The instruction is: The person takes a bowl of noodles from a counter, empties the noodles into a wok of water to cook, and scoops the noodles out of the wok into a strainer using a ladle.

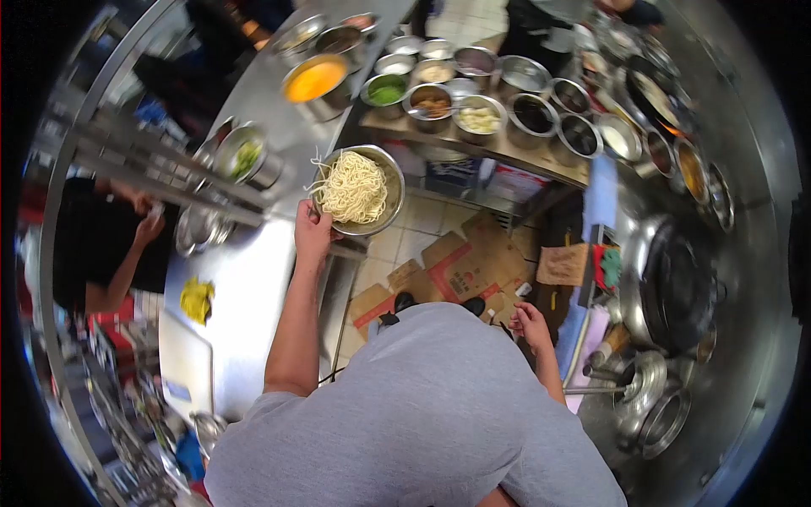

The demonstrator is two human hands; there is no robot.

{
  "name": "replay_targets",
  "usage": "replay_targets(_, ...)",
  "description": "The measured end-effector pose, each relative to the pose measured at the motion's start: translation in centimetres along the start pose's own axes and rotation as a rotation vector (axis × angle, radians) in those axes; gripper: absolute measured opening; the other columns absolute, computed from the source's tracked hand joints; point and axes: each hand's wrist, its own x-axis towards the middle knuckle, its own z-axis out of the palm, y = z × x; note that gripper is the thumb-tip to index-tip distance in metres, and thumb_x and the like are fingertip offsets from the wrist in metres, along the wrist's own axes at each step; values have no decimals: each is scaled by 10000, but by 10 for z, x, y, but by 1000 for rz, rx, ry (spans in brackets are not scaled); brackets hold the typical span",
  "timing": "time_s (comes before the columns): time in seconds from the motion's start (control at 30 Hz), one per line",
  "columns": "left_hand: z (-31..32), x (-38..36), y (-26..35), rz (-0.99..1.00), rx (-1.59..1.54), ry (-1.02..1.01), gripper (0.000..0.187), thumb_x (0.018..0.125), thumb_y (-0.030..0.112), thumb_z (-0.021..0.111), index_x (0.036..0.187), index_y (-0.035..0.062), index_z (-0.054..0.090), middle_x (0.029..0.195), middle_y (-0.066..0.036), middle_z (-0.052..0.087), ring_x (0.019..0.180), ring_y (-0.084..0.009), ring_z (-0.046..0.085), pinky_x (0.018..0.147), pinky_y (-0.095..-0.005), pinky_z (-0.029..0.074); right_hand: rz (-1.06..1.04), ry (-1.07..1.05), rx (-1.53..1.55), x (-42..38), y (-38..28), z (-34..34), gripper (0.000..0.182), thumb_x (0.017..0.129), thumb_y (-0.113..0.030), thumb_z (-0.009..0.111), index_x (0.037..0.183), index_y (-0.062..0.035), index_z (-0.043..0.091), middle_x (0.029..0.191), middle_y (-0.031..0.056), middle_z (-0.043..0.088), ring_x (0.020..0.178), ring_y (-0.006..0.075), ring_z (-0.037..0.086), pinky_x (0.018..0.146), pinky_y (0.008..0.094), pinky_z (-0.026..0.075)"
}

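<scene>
The grey-shirted back (422,414) hides the floor nearby. Right hand (530,321) hangs loosely released, holding nothing. Beyond it, left hand (312,230) clamps its grip on the noodle bowl (359,190), whose near rim overhangs the steel surface (253,287); the fingers are hidden.

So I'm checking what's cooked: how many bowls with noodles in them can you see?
1: the metal noodle bowl, held at its rim by the left hand over the counter edge. Other bowls hold sauces or toppings; some are too blurred to tell.
</scene>
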Motion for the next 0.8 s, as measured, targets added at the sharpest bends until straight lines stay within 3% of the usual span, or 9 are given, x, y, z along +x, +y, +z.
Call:
replay_targets(0.1,70,14,-2,98,45,-163,168,781,59,448,943,67,404,808,-34,552,590,-114,537,454,-222,465,-77,131,103,-28,-22,-36,240,853,-198,430,1065,-92,465,777,10,531,660,101,544,564,214,434)
replay_targets(0.3,235,-18,28,-168,-128,-717,144,801,70,440,944,53,442,907,-88,562,632,-148,576,484,-246,467,-317,305,326,-95,-19,-116,251,852,-177,427,1079,-74,453,832,35,520,728,117,533,620,228,429)
replay_targets(0.4,320,-45,47,-216,-146,-862,104,812,89,445,914,75,449,874,-64,562,640,-147,568,492,-251,457,-342,489,397,-135,-15,-135,250,852,-172,421,1081,-78,454,848,47,528,745,121,536,635,223,428)
replay_targets(0.5,403,-56,72,-225,-121,-1146,94,824,135,455,900,81,463,858,-47,550,663,-155,557,594,-283,458,-351,647,534,-169,1,-137,250,853,-169,414,1082,-79,456,855,46,533,760,122,537,647,229,431)
replay_targets(0.63,529,-85,94,-242,-149,-1409,86,810,130,496,804,70,435,790,-63,524,663,-208,550,614,-331,468,-318,913,754,-204,30,-120,239,853,-157,402,1073,-87,466,831,37,538,755,121,541,646,226,436)
replay_targets(0.7,589,-106,95,-228,-77,-1422,105,792,123,514,777,85,417,770,-56,492,624,-233,548,598,-352,477,-255,1067,828,-218,44,-101,234,853,-156,404,1069,-91,469,829,36,536,748,119,542,640,222,434)
replay_targets(0.8,673,-125,80,-112,86,-1590,129,776,125,520,737,104,399,717,-47,486,566,-198,550,516,-289,494,-190,1267,996,-230,61,-65,239,845,-186,428,1062,-97,477,821,28,532,729,122,543,619,224,430)
